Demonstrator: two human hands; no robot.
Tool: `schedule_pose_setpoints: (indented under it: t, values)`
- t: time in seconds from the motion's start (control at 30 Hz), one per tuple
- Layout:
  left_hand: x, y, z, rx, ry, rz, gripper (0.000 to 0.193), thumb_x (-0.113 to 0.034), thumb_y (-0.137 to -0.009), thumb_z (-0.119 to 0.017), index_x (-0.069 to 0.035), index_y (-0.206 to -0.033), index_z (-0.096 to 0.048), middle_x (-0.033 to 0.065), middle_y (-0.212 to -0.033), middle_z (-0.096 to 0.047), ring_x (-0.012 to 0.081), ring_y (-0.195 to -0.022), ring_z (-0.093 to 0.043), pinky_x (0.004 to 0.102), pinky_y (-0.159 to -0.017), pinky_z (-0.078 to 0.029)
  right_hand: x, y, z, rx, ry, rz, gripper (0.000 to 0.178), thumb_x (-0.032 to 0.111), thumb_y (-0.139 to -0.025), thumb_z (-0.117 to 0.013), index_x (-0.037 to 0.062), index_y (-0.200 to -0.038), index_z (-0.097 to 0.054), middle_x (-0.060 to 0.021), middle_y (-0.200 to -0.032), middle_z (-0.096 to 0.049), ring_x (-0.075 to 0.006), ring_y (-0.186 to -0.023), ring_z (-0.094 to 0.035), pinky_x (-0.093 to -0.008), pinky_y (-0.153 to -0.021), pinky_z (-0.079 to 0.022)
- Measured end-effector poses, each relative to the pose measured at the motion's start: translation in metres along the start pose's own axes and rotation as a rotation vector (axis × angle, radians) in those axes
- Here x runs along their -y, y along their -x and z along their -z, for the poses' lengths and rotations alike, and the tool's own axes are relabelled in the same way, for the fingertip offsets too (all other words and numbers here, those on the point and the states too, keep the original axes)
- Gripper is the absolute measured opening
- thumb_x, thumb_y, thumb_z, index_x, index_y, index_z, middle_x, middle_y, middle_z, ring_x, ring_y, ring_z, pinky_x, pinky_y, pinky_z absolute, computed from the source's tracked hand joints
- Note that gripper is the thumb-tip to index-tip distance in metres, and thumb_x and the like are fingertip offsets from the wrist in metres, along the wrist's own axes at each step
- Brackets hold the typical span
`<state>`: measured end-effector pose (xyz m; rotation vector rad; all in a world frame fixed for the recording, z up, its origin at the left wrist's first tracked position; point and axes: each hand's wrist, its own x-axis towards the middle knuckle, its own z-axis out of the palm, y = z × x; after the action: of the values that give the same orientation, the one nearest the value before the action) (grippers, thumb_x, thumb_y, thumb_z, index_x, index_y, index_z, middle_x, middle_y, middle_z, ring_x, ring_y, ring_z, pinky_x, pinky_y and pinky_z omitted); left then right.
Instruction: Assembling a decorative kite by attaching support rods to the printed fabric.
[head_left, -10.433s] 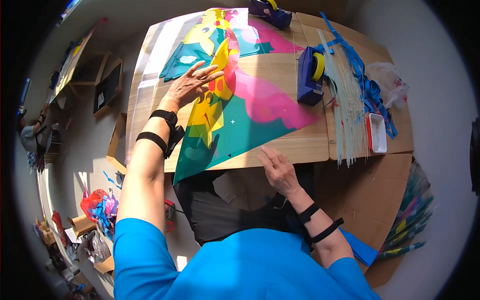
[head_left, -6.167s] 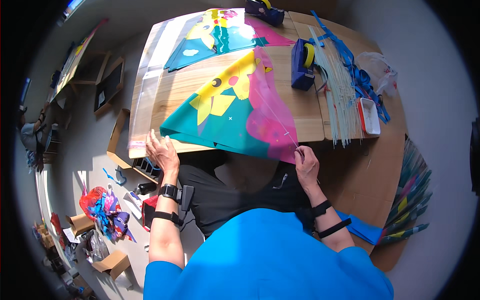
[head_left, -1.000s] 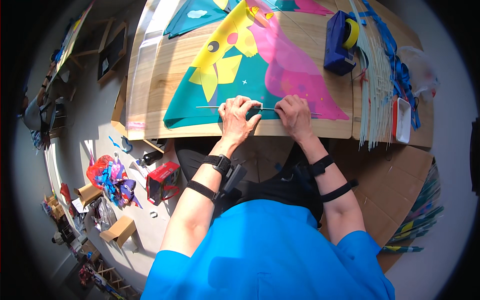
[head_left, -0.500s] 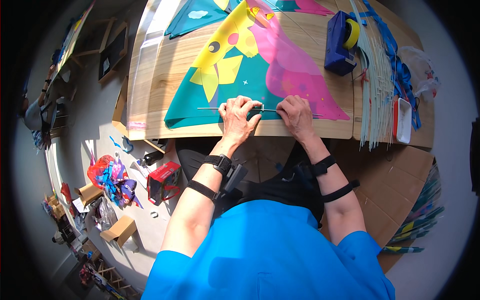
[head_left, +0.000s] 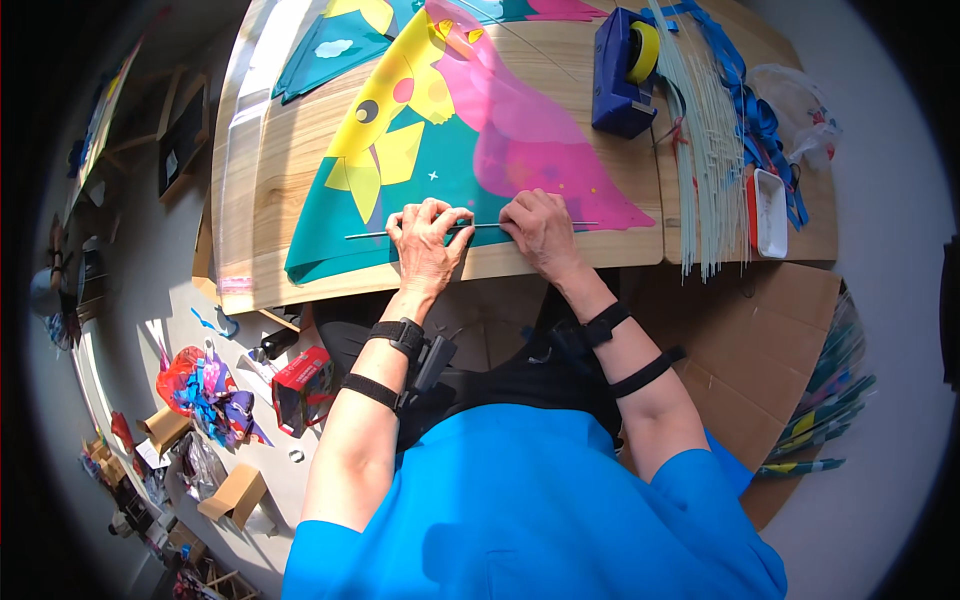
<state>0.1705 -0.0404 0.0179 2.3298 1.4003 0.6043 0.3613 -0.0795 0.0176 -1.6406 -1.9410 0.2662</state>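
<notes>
A triangular kite sail (head_left: 445, 165) in teal, yellow and pink, printed with a cartoon figure, lies on the wooden table before me. Along its lower edge runs a thin grey rod (head_left: 367, 235). My left hand (head_left: 430, 248) is closed on the rod near its middle, thumb and forefinger pinched together. Just to the right, my right hand (head_left: 545, 235) also grips the rod with curled fingers. A short stretch of rod shows between the hands, and both ends stick out past them. My fingers hide whatever sits at the pinch.
A blue tape dispenser (head_left: 622, 85) with yellow tape stands at the right, beside a bundle of thin pale rods (head_left: 705, 150). Farther right are blue straps (head_left: 765, 130) and a red-and-white tray (head_left: 770, 215). More teal fabric (head_left: 325, 60) lies at the far left. Cardboard (head_left: 755, 350) stands below the table.
The whole scene has shifted left in the view as my head turned. Both hands still hold the rod. A small fitting seen on the rod at my left fingertips no longer shows.
</notes>
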Motion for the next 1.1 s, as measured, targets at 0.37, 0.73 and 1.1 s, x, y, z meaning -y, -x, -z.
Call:
schedule_pose_setpoints:
  t: [0.37,0.73,1.1]
  values:
    - [-0.0014,0.0025,0.0009,-0.010,-0.020,0.003,0.020,-0.027,-0.077,-0.074,-0.024,-0.096,-0.069,-0.0042,-0.094,-0.055,0.0180,-0.098,-0.051,0.0447,-0.095,-0.027,-0.0004,0.0009,0.0034,0.035,-0.010,0.001,0.006,0.005,-0.076,-0.061,0.0091,-0.077,-0.057,-0.0052,-0.079,-0.053,-0.0248,-0.083,-0.053,-0.0384,-0.076,-0.040]
    - [-0.0025,0.0007,-0.0012,-0.010,0.003,0.015,0.017,-0.027,-0.075,-0.075,-0.025,-0.091,-0.069,-0.0041,-0.094,-0.056,0.0187,-0.098,-0.051,0.0448,-0.097,-0.027,-0.0024,0.0031,0.0038,0.028,0.004,-0.027,0.006,0.004,-0.074,-0.058,0.0087,-0.077,-0.056,-0.0054,-0.079,-0.053,-0.0251,-0.083,-0.054,-0.0383,-0.077,-0.040]
    - [-0.0056,-0.0002,0.0009,-0.053,0.032,0.000,0.017,-0.027,-0.075,-0.075,-0.025,-0.091,-0.070,-0.0039,-0.092,-0.056,0.0176,-0.098,-0.051,0.0427,-0.097,-0.026,-0.0020,0.0016,0.0061,0.059,-0.038,-0.049,0.013,0.004,-0.074,-0.067,0.0092,-0.080,-0.057,-0.0055,-0.080,-0.054,-0.0261,-0.084,-0.054,-0.0397,-0.079,-0.040]
